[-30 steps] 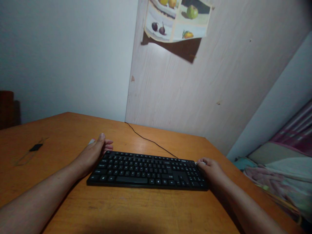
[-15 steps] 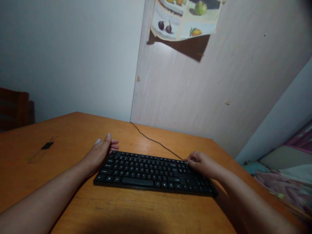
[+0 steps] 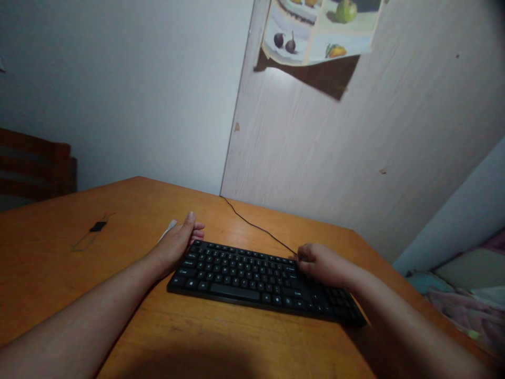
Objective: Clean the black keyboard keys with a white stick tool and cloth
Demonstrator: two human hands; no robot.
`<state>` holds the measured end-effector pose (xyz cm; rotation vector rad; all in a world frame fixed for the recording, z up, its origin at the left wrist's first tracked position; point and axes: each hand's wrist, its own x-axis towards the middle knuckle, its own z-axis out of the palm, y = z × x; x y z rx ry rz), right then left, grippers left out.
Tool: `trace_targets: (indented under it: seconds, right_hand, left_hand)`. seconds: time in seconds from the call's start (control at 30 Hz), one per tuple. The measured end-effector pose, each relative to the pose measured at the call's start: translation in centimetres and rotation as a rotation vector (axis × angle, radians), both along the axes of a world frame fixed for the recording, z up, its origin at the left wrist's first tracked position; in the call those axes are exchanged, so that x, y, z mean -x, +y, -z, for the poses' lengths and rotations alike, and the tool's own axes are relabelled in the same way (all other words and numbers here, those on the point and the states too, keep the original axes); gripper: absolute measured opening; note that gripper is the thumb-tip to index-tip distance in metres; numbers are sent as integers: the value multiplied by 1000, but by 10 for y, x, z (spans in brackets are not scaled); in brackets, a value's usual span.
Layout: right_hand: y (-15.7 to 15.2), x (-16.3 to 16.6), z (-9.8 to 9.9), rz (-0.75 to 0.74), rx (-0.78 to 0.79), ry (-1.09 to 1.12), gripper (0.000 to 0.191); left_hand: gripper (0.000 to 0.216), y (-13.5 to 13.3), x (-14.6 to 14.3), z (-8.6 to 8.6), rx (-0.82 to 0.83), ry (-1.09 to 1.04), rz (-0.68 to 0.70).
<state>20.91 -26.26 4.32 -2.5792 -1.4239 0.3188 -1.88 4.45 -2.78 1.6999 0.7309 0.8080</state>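
Note:
A black keyboard (image 3: 252,276) lies on the orange wooden table (image 3: 130,210), and its thin black cable (image 3: 256,227) runs back to the wall. My left hand (image 3: 177,245) rests on its side against the keyboard's left end, fingers stretched out, thumb on top. A small white piece (image 3: 168,230) peeks out just behind that hand. My right hand (image 3: 319,262) sits on the keys right of the middle, near the top row. Its fingers are curled under, and whatever may be beneath them is hidden.
A small black object on a thin cord (image 3: 97,227) lies on the table to the left. A dark wooden chair back (image 3: 35,166) stands at the far left. A fruit poster (image 3: 319,31) hangs on the pale panel behind. Bedding (image 3: 461,295) lies to the right of the table.
My right hand has slid left along the keyboard's top row, from the right end toward the middle. The left hand has stayed at the left end. The view has turned slightly left.

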Motion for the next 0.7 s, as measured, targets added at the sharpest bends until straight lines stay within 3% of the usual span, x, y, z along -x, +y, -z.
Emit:
trace_targets:
  seconds: [0.13,0.7]
  right_hand:
    - [18,6,4,-22,-18,73,13]
    - [105,62,5,-178,-79,109,7]
  left_hand:
    - [82,4,-2,5,45,-21,58]
    - [75,1,-5,9,105,-52,75]
